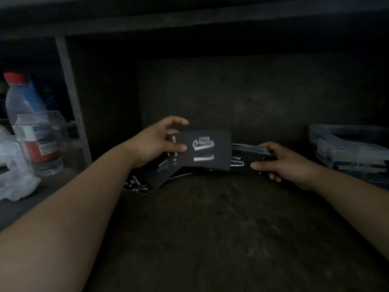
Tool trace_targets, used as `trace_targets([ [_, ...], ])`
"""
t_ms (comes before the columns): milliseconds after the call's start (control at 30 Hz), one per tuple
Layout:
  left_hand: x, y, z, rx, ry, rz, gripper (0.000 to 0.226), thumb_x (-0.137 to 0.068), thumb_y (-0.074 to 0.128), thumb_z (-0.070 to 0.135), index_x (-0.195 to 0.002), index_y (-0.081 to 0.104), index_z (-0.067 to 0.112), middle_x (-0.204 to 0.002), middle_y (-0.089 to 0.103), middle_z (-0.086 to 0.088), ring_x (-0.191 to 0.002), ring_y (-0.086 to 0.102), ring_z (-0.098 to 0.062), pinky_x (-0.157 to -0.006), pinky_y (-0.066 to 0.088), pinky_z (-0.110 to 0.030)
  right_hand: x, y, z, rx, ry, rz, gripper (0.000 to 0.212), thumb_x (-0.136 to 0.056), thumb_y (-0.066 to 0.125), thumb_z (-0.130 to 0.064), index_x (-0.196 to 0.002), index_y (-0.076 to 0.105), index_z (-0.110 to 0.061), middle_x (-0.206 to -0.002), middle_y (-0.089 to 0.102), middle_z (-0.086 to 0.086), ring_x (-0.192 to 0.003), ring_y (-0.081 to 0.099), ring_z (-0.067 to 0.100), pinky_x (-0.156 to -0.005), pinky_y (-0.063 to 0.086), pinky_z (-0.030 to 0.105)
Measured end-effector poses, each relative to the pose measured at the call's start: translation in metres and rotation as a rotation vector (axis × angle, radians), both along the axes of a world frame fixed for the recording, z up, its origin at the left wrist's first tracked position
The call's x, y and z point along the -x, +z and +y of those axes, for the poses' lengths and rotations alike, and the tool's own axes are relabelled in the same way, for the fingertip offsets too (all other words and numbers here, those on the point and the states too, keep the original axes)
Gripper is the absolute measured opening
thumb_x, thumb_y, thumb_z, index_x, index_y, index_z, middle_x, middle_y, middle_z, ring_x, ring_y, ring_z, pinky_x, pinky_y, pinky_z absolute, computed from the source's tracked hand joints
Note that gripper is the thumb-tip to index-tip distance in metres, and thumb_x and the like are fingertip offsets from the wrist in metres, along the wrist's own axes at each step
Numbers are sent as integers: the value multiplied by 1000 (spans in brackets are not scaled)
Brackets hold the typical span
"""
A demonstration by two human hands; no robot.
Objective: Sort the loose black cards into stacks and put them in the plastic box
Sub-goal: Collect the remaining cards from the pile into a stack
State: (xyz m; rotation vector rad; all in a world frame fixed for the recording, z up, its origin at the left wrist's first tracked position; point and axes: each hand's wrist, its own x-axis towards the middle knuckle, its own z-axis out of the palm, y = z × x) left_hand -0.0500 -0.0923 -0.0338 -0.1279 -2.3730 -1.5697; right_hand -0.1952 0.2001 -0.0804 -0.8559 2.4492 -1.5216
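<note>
Left hand (pixel 156 142), right hand (pixel 284 165) seemingly gripping.

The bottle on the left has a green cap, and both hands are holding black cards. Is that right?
Not quite. The head view shows the cap on the bottle is red, not green. The rest is right: the bottle stands on the left, the left hand pinches a black card, and the right hand grips a stack of black cards.
</note>
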Motion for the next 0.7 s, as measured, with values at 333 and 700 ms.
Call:
trace_targets([
  [333, 19, -11, 49, 558, 34, 174, 34, -85, 74, 15, -103, 61, 41, -107, 64, 19, -96, 61, 7, -83, 53, -19, -2, 2, 1, 20, 25, -51, 50, -83, 73, -4, -125, 53, -25, -91, 65, 11, -55, 57, 11, -45, 46, 21],
  [700, 23, -21, 33, 821, 80, -162, 100, -79, 81, 34, -153, 14, 45, -151, 29, 1, -136, 36, -18, -112, 31, -28, -9, 9, 2, -108, 107, -74, 77, -70, 86, -10, -130, 43, -33, -113, 63, 8, -77, 64, 17, -59, 53, 26],
])
